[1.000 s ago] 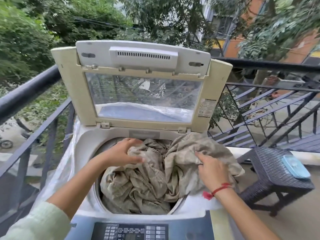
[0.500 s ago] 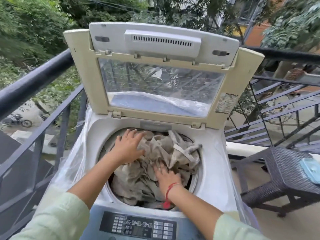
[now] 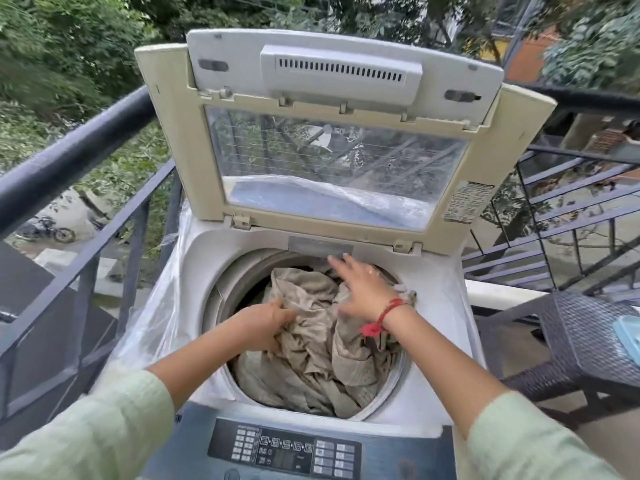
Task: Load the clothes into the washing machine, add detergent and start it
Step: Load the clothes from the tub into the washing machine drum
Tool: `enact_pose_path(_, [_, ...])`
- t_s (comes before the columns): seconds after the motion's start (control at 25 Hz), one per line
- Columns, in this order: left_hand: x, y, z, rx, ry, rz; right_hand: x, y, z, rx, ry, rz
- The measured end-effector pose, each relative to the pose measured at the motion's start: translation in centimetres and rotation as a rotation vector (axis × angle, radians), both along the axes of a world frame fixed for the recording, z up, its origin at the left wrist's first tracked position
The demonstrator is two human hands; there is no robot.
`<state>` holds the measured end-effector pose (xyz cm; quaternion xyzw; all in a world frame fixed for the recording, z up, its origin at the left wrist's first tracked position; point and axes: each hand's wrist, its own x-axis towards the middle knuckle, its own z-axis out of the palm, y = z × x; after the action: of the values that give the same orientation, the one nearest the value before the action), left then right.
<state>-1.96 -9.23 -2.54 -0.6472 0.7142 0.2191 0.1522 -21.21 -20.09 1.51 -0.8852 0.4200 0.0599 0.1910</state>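
At the left side of the washing machine (image 3: 440, 341), under its raised lid (image 3: 180, 140), the left hand (image 3: 266, 323) grips a fold of the beige clothes (image 3: 311, 362), its fingers curled into the fabric. The clothes lie crumpled inside the tub and fill it almost to the rim. They look soft, light and limp, so it is best to take a bunched fold or to press from above. The right hand (image 3: 360, 289) is over the clothes near the back, fingers straight and apart. The control panel (image 3: 284, 452) is at the front edge.

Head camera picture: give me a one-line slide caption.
Left hand grips beige clothes in the open top-loading washing machine while the right hand reaches over them.
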Motion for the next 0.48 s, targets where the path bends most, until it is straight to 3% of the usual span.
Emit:
enact_pose_path(0.08, [1.2, 0.9, 1.0, -0.055, -0.111, 0.066, -0.5, 1.1, -4.5, 0.246, 0.303, -0.03])
enact_pose_path(0.16, [1.4, 1.9, 1.5, -0.05, -0.226, 0.106, -1.3, 3.5, -8.5, 0.335, 0.498, -0.074])
enact_pose_path(0.24, [1.1, 2.3, 2.3, 0.152, -0.209, 0.039, -0.7, 6.3, -10.6, 0.34, 0.718, 0.035])
enact_pose_path(0.32, [0.4, 2.0, 3.6, 0.354, -0.149, -0.013, -0.3, 6.2, -12.7, 0.545, 0.838, 0.143])
enact_pose_path(0.4, [-0.1, 0.6, 5.2, 0.163, -0.097, 0.148, -1.4, 3.9, -13.7, 0.738, 0.722, 0.098])
enact_pose_path(0.48, [-1.1, -1.4, 5.5, -0.265, -0.018, 0.276, -2.6, 1.8, -10.6, 0.792, 0.512, -0.081])
